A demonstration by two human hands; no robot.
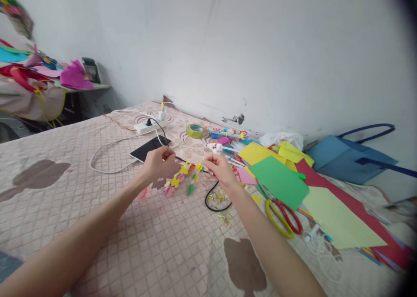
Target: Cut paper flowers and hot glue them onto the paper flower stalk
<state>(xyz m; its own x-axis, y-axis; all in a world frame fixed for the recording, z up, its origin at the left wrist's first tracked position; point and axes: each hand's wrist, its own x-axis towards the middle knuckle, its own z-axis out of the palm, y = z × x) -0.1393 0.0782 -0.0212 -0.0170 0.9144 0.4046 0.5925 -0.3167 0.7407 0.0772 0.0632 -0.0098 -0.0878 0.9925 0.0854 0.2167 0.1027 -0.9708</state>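
Over the quilted cloth (182, 236) now, and the right hand (219, 168) has a narrow grip, thumb and finger pinched on the string of paper flowers (175, 182), which droops between the two hands! The left hand (159, 161) curls its fingers close together; whether they hold anything, I can't tell. Just behind lies the black tablet (148, 149), the tape roll (195, 135) farther back, green paper (279, 181) over to the right.

Flower strand (176, 182) sits left of scissors (273, 201) (tape (195, 135) behind)

soft, even daylight-like brightness — dark, blurred corners at right.
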